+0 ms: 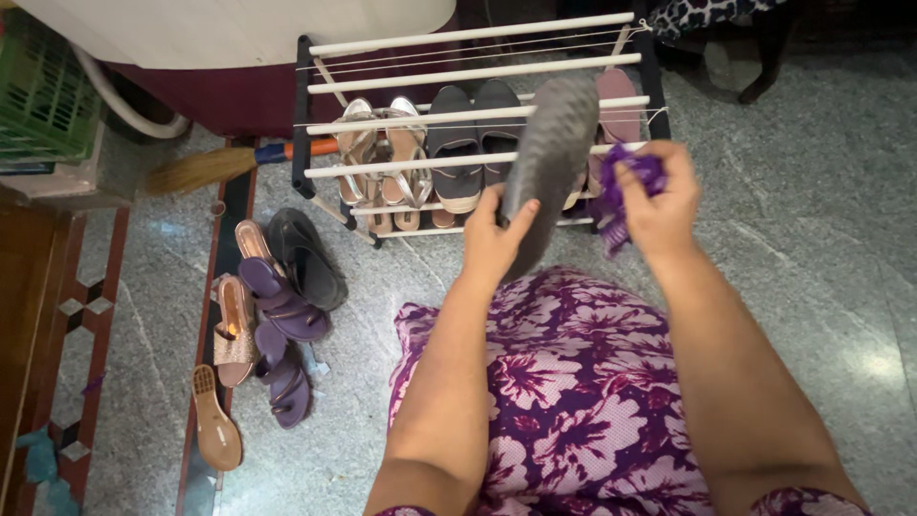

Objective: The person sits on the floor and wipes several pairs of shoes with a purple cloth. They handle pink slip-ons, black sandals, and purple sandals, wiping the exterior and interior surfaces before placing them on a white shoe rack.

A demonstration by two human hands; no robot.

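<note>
We hold a shoe (pixel 552 153) upright in our left hand (pixel 494 239), in front of the rack (pixel 478 124), and a cloth (pixel 626 196) in our right hand (pixel 659 205) just to its right. On the rack's shelf, sandals (pixel 382 158) sit left of a pair of slip-ons (pixel 473 139), with a broom (pixel 224 164) lying left of the rack. On the floor to our left lie a slipper (pixel 306 258), more sandals (pixel 272 306) and a single flat one (pixel 215 420) nearest us.

Grey stone floor (pixel 812 220) w/ shoe rack (pixel 304 115), loose sandals (pixel 277 296), black slipper (pixel 306 256) & broom (pixel 205 167).
</note>
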